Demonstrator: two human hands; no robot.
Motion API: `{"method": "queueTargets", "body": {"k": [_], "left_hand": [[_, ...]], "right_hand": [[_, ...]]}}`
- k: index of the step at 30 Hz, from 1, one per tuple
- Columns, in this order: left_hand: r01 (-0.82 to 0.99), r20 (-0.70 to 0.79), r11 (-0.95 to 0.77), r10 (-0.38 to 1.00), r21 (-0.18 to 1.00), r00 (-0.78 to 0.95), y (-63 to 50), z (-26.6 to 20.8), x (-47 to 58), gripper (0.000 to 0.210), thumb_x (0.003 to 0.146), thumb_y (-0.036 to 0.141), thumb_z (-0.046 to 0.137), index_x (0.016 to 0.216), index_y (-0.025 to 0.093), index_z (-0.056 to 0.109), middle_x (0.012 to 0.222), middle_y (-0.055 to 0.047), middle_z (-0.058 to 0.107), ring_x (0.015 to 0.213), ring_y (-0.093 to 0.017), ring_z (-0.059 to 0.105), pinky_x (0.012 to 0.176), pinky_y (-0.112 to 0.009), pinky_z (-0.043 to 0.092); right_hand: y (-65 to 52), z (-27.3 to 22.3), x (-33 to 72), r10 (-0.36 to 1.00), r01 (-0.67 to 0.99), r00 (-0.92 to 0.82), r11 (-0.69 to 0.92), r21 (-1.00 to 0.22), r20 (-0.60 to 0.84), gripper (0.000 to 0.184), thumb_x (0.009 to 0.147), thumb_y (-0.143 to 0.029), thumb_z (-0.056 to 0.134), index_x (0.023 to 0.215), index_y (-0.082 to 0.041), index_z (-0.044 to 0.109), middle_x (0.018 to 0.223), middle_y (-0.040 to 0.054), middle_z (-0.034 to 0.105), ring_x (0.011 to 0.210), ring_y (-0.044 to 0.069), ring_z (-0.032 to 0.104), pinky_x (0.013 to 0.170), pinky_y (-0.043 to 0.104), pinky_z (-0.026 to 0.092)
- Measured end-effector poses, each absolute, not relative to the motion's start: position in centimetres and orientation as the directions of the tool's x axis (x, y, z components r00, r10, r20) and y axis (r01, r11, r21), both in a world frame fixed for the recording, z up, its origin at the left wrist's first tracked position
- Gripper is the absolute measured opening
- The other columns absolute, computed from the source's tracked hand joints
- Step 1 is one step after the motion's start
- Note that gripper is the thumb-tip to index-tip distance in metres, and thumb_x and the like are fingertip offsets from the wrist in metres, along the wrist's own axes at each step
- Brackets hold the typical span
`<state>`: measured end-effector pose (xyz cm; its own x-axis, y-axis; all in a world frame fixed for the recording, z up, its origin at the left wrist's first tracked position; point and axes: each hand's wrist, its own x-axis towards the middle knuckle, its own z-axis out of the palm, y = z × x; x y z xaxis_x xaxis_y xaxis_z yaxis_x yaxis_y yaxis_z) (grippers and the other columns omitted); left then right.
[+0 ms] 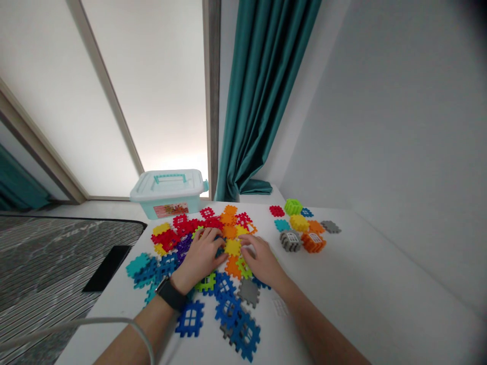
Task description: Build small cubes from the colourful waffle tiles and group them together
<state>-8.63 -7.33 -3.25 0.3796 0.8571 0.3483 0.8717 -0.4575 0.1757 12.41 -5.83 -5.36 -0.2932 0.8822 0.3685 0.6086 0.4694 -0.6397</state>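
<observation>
Cable (pixel 106 320), yel. tile (pixel 233 247) by R fingers (pixel 250 239), edge approx. fwd

The hands (pixel 203 253) partly cover some tiles (pixel 184 247) — any grip hard to tell — with the curtain (pixel 266 91) cropped above.

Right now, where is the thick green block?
In the head view, the thick green block sits right of centre, behind the yellow block, beside a flat red piece.

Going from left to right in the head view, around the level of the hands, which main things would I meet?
Black rectangle, turquoise piece, black watch, left hand, yellow flat piece, right hand, gray block, orange block.
</observation>
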Motion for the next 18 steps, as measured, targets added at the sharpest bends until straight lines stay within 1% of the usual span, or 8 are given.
{"method": "queueTargets", "body": {"k": [3,5,9,12,18], "left_hand": [[0.863,0.365,-0.462,0.854,0.205,0.370,-7.6,-2.8,-8.8,0.013,0.083,0.031,0.075,0.089,0.024,0.068,0.118,-0.006,0.063,0.114,-0.029,0.055,0.104,-0.052,0.039],[0.857,0.389,-0.469,0.846,0.216,0.365,-7.7,-2.6,-8.9,0.013,0.083,0.032,0.075,0.091,0.023,0.067,0.120,-0.007,0.062,0.116,-0.030,0.054,0.103,-0.051,0.040],[0.841,0.467,-0.486,0.817,0.239,0.339,-7.8,-2.3,-9.3,0.014,0.085,0.029,0.072,0.096,0.023,0.066,0.121,-0.008,0.062,0.117,-0.029,0.054,0.101,-0.047,0.042],[0.827,0.532,-0.502,0.787,0.254,0.314,-7.7,-2.4,-9.5,0.015,0.086,0.027,0.070,0.100,0.023,0.065,0.118,-0.008,0.063,0.114,-0.028,0.055,0.099,-0.045,0.043],[0.791,0.625,-0.563,0.712,0.239,0.318,-7.6,-2.5,-9.6,0.015,0.087,0.025,0.070,0.100,0.021,0.064,0.114,-0.008,0.065,0.110,-0.026,0.058,0.098,-0.044,0.044]], "right_hand": [[-5.7,-5.3,12.5,0.882,0.550,-0.262,0.470,-0.691,0.391,0.028,0.091,-0.019,0.051,0.116,-0.022,0.063,0.108,0.0074,0.072,0.102,0.023,0.067,0.098,0.045,0.050],[-5.8,-5.0,12.6,0.864,0.508,-0.282,0.503,-0.699,0.417,0.030,0.092,-0.020,0.051,0.120,-0.023,0.061,0.114,0.0078,0.070,0.106,0.022,0.066,0.100,0.044,0.050],[-6.1,-4.3,12.8,0.807,0.469,-0.365,0.590,-0.657,0.464,0.043,0.091,-0.022,0.056,0.133,-0.025,0.053,0.132,0.0093,0.062,0.126,0.024,0.057,0.110,0.047,0.044],[-6.3,-4.2,12.7,0.789,0.471,-0.390,0.614,-0.633,0.476,0.050,0.091,-0.024,0.058,0.140,-0.025,0.048,0.141,0.0105,0.058,0.132,0.025,0.053,0.113,0.048,0.043],[-6.1,-4.6,12.6,0.730,0.482,-0.373,0.680,-0.552,0.573,0.049,0.093,-0.025,0.058,0.140,-0.026,0.047,0.136,0.0111,0.061,0.128,0.026,0.056,0.111,0.052,0.045]]}}
